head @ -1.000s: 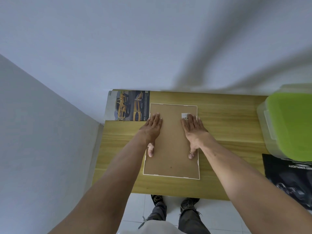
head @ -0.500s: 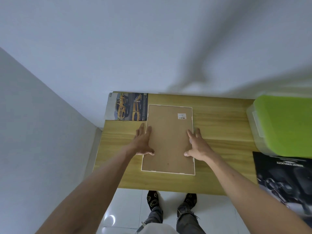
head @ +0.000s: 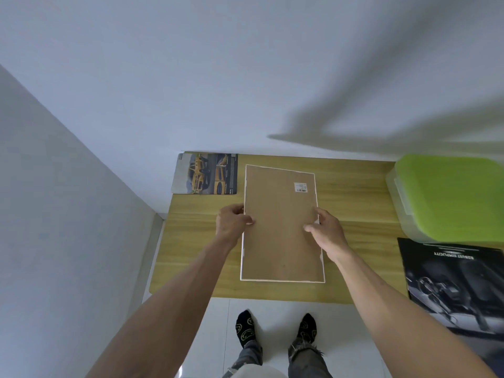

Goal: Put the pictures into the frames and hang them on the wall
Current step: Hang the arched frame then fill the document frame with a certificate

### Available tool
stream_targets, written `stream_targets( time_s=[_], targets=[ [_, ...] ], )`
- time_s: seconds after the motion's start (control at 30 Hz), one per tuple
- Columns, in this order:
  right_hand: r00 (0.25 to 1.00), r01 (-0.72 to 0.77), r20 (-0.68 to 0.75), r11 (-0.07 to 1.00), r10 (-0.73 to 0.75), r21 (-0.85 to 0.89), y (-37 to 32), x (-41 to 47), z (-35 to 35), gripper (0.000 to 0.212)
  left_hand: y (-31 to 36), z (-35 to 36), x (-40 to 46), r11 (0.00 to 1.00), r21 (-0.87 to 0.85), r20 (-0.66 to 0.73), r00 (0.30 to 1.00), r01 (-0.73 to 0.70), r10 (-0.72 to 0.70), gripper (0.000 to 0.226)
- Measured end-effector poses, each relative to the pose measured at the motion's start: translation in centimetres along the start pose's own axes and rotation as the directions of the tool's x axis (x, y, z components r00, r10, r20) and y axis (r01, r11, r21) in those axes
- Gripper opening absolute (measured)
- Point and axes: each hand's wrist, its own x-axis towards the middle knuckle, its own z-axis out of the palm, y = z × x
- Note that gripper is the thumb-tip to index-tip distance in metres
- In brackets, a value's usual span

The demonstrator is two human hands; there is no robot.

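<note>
Gripping the two long edges of a white picture frame (head: 282, 227) that is lying face down on the wooden table (head: 354, 192), the person is standing at the near edge of the table and looking down on it. The left hand (head: 231, 221) is sitting on the frame's left edge, a little farther than the middle of its length, with the thumb lying on the brown backing board and the fingers curling round the rim. The right hand (head: 326, 231) is doing the same on the right edge, its thumb pressing on the backing and its fingers wrapping over the white rim. So the frame is running between the two hands, reaching out far beyond them toward the wall (head: 245, 77) and coming back near toward the person. Whether the frame is resting flat or being lifted slightly off the wood cannot be told. A small white label (head: 300, 187) is sitting near the far right corner of the backing.

Lying at the far left corner of the table, just beside the frame, is a picture of yellow cars (head: 206, 174). Sitting at the far right is a clear plastic box with a green lid (head: 452, 195), and nearer than it a dark poster (head: 452, 285) is hanging over the table's right near corner. Down below the table edge the person's feet in dark patterned socks (head: 245, 327) are standing on a white floor
</note>
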Motion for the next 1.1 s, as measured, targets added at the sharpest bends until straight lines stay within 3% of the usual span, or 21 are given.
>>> stream_targets(
  time_s=[0.13, 0.2, 0.43, 0.63, 0.77, 0.83, 0.97, 1.1],
  targets=[
    [0.997, 0.033, -0.068, 0.993, -0.025, 0.113, -1.1, -1.1, -2.1, 0.051, 2.5, 0.4, -1.9, 0.994, -0.074, 0.097, 0.991, -0.081, 0.088, 0.049],
    [0.997, 0.052, -0.068, 0.995, -0.046, 0.088, -1.9, -1.5, -3.2, 0.053, 4.1, 0.9, -3.2, 0.982, -0.096, 0.127, 0.976, -0.165, 0.177, 0.044],
    [0.965, 0.251, -0.058, 0.965, -0.255, -0.07, -7.4, -3.8, -8.4, 0.054, 9.4, 4.6, -8.7, 0.894, 0.041, -0.052, 0.892, -0.446, 0.448, 0.04],
    [0.875, 0.484, -0.047, 0.874, -0.482, 0.043, -13.1, -7.3, -13.1, 0.056, 11.8, 10.1, -14.8, 0.701, 0.294, -0.123, 0.701, -0.65, 0.702, 0.03],
    [0.842, 0.534, -0.131, 0.841, -0.523, 0.081, -15.0, -9.8, -16.0, 0.05, 12.5, 14.0, -18.8, 0.566, 0.39, -0.155, 0.554, -0.726, 0.818, 0.026],
    [0.857, 0.508, -0.179, 0.85, -0.483, 0.138, -14.8, -10.2, -17.8, 0.045, 12.6, 15.6, -20.2, 0.526, 0.434, -0.127, 0.529, -0.731, 0.839, 0.032],
    [0.89, 0.455, -0.146, 0.839, -0.431, 0.298, -14.4, -10.2, -21.7, 0.043, 13.3, 17.7, -22.4, 0.502, 0.414, 0.017, 0.557, -0.76, 0.83, 0.034],
    [0.863, 0.5, -0.125, 0.791, -0.49, 0.352, -15.5, -10.6, -25.5, 0.034, 16.0, 16.6, -23.5, 0.435, 0.486, -0.081, 0.457, -0.758, 0.886, 0.042]
  ],
)
